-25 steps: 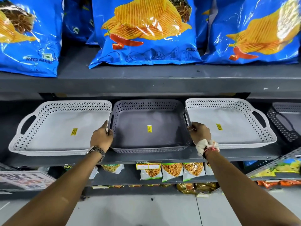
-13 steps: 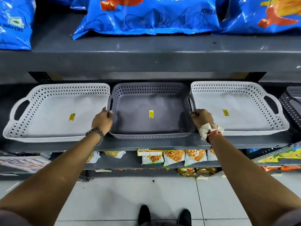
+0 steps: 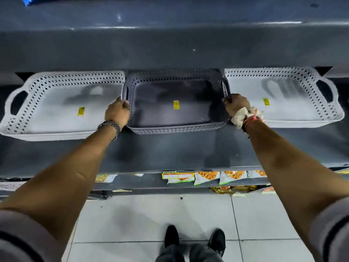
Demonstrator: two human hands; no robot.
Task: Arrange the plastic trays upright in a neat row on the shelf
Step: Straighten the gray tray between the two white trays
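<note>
Three perforated plastic trays lean back in a row on the dark grey shelf (image 3: 170,154). The grey tray (image 3: 160,114) stands in the middle with a yellow sticker on its base. My left hand (image 3: 117,114) grips its left handle and my right hand (image 3: 237,106) grips its right handle. A white tray (image 3: 56,110) sits to its left and another white tray (image 3: 294,110) to its right, both touching or overlapping the grey one's handles. A pale cloth is wrapped at my right wrist.
The upper shelf's front edge (image 3: 170,48) overhangs the trays. Below, a lower shelf holds snack packets (image 3: 207,175) and a price label. My dark shoes (image 3: 194,241) stand on the white tiled floor close to the shelving.
The view has tilted down and moved closer, so the blue chip bags above have left the frame. Both hands keep their grip on the grey tray's handles; the tray sits slightly further back.
</note>
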